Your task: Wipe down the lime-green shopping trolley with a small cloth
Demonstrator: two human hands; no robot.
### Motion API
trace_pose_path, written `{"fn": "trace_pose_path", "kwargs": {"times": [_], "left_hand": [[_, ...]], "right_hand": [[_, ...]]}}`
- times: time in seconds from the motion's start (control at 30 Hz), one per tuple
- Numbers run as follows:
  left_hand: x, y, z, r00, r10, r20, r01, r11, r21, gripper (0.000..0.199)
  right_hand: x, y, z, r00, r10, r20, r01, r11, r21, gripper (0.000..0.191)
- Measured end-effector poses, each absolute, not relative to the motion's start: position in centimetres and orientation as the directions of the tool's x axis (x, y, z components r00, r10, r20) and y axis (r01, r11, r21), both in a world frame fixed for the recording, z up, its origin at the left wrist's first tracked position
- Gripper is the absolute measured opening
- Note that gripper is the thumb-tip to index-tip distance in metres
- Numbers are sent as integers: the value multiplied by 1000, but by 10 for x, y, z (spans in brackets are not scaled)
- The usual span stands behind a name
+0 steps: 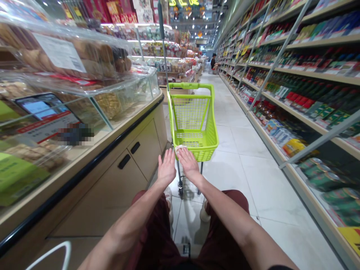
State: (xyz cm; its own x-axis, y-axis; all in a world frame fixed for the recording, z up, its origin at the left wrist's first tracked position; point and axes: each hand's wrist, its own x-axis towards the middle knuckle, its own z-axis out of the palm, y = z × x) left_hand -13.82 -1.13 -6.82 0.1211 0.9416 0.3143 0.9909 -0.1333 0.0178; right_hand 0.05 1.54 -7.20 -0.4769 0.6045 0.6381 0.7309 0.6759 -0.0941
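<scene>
A bright green shopping basket cart [194,144] stands on the floor directly in front of me. My right hand [188,161] is at its near left corner, fingers laid over a white wipe [180,147] on the rim; I cannot tell whether it is tissue or cloth. My left hand [167,165] is just to the left, fingers extended and apart, with nothing in it. The left fingertips are close to the basket's corner; whether they touch it is unclear. Both forearms reach forward between my knees.
On the left, a wooden counter [146,150] with a black edge bears clear bins of packaged food and a phone [46,107]. Long shelves [315,71] of bottles and cans line the right. A person [213,63] sits far down the tiled aisle [239,142].
</scene>
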Motion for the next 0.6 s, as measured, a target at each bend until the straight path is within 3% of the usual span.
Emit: {"fn": "trace_pose_path", "kwargs": {"times": [0.23,0.43,0.6], "left_hand": [[-145,-20,-72,116,961,250,992,-125,18,68],[-144,-11,-62,64,955,289,996,-77,34,70],[-141,-6,-49,53,949,310,998,-63,23,71]], "right_hand": [[3,2,-104,-557,723,409,747,652,-134,40],[-6,12,-60,-493,648,580,723,676,-141,45],[-7,17,-65,-537,634,556,690,709,-142,44]]}}
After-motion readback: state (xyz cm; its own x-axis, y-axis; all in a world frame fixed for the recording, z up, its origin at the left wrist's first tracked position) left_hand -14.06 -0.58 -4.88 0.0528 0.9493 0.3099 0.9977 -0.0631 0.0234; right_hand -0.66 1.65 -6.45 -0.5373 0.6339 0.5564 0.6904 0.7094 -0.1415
